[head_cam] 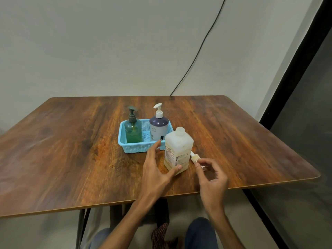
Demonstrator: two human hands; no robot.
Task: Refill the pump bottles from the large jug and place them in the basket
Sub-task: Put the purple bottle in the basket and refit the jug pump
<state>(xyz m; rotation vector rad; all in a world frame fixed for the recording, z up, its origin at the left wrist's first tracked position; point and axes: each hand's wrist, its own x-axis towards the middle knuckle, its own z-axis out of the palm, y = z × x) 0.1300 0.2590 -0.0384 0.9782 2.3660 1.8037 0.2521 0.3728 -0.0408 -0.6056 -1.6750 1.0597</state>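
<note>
The big jug (177,150) is standing open on the worktop (71,150), just in front of the blue basket (133,147). The green bottle (133,130) and the purple bottle (159,129) are standing in the basket. The left hand (158,169) is holding its grip apart, thumb touching the jug. The right hand (210,173) is pinching its grip on a small white pump piece (194,157) lying beside the jug
</note>
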